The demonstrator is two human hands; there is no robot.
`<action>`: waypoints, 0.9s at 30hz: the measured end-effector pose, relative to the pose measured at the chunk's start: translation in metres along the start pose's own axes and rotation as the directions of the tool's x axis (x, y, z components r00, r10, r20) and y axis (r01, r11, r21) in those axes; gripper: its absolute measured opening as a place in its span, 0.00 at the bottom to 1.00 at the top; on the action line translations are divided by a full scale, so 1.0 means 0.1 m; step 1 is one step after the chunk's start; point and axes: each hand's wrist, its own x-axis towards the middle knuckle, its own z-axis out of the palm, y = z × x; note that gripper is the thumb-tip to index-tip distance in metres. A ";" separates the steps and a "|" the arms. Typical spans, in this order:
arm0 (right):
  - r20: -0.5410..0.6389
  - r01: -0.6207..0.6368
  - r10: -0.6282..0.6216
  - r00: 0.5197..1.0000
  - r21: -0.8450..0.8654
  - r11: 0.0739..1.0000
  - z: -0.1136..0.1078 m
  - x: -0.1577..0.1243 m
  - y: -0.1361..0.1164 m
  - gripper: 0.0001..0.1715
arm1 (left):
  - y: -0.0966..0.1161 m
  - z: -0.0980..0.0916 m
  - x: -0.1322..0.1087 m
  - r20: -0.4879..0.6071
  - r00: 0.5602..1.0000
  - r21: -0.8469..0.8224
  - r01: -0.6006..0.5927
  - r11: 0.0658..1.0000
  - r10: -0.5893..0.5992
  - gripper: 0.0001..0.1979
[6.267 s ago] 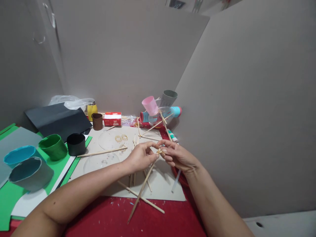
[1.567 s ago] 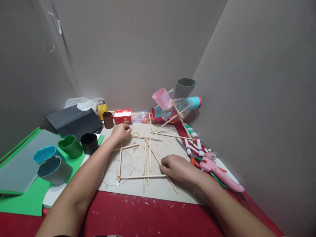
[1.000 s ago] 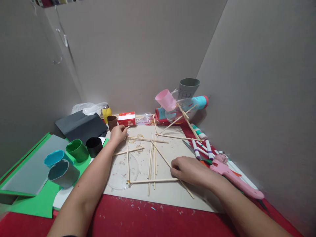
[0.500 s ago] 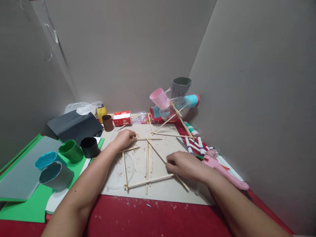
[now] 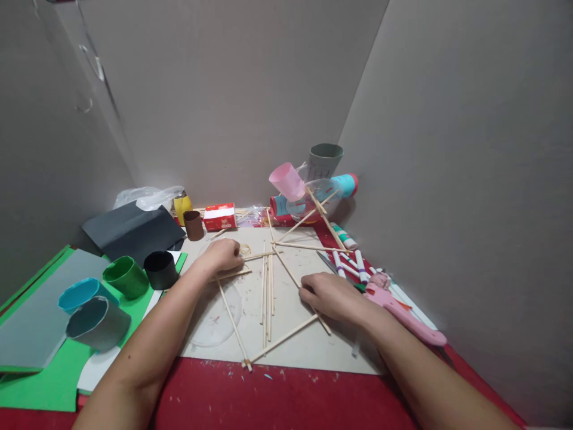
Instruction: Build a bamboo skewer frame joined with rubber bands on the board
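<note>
Cardboard walls [image 5: 233,89] fill the upper two thirds of the frame and close in the workspace on three sides. Below them a red tabletop [image 5: 277,400] runs along the bottom edge. A beige board [image 5: 308,346] lies on it at lower centre, with green sheets [image 5: 49,382] at lower left and black paper [image 5: 129,224] further back at left. Both forearms enter from the bottom edge.

The left hand [image 5: 221,255] rests left of centre, its fingers curled over the far end of one of two joined sticks [image 5: 233,325]. Whether it grips that end or only presses on it cannot be told. The right hand [image 5: 329,295] lies knuckles up right of centre, its fingers bent down onto the far end of the other stick; its grip cannot be told either. The two sticks meet in a V at the board's near edge, at bottom centre.

A pink glue gun [image 5: 403,310] lies at lower right, just beside the right wrist. A clear disc [image 5: 210,316] lies under the left stick. A row of paper cups [image 5: 125,276] stands at left. Loose sticks [image 5: 267,292] lie between the hands, and rubber bands [image 5: 245,249] sit just beside the left fingertips.
</note>
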 end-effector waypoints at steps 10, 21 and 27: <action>-0.150 0.008 -0.004 0.989 0.029 1.000 0.02 0.05 -0.03 0.15 | 0.17 0.19 -0.01 -0.082 0.987 0.020 -0.136 0.990 0.137 0.12; -0.677 0.019 0.224 0.701 0.331 0.943 0.12 0.23 0.26 0.14 | 0.03 0.08 0.07 -0.048 0.994 -0.159 0.092 0.983 -0.100 0.05; -0.635 0.171 0.097 0.766 0.347 0.922 0.12 0.18 0.14 0.14 | 0.02 0.09 0.06 -0.009 0.994 -0.200 0.108 0.974 -0.112 0.05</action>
